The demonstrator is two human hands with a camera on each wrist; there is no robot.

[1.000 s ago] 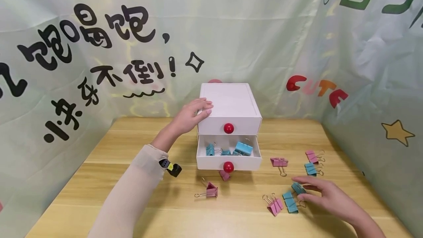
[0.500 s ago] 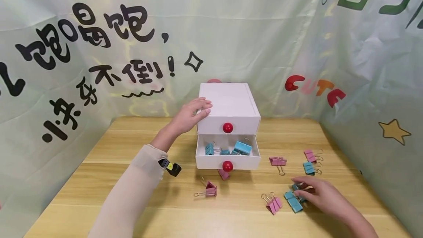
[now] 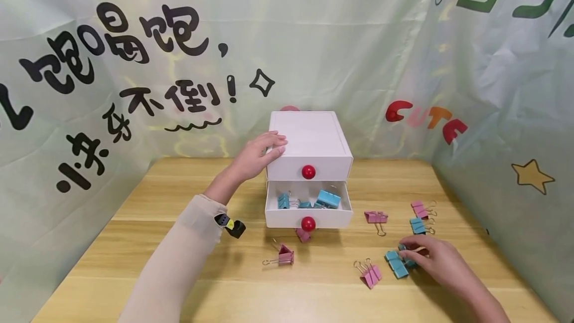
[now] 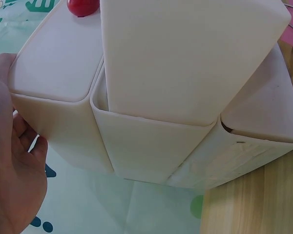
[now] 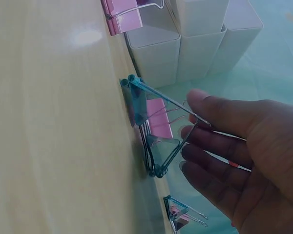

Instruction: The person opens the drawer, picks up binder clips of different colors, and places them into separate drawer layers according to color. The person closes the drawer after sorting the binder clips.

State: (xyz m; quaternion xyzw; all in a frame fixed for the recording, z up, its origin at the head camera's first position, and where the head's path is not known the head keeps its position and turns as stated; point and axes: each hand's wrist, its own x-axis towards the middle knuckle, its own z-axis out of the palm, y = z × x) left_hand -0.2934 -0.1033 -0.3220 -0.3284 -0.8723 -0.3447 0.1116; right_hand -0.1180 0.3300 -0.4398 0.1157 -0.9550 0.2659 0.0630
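Observation:
My left hand rests on the top left edge of a white two-drawer box. Its fingers lie over the edge in the head view. The lower drawer is pulled out, with several blue binder clips inside. At the right, my right hand is at two blue binder clips on the table. The right wrist view shows wire handles reaching between thumb and forefinger, which pinch at a blue binder clip. Beside it sits the other blue clip. In the head view the fingers partly hide one of them.
Pink binder clips lie left of the right hand, another pink clip behind it. A pink and a blue clip lie farther right. One more pink clip sits before the drawer. Printed cloth hangs behind the table.
My right hand has closed in on the blue binder clips, and they have shifted and turned slightly, a little farther from me. The left hand stays on the box.

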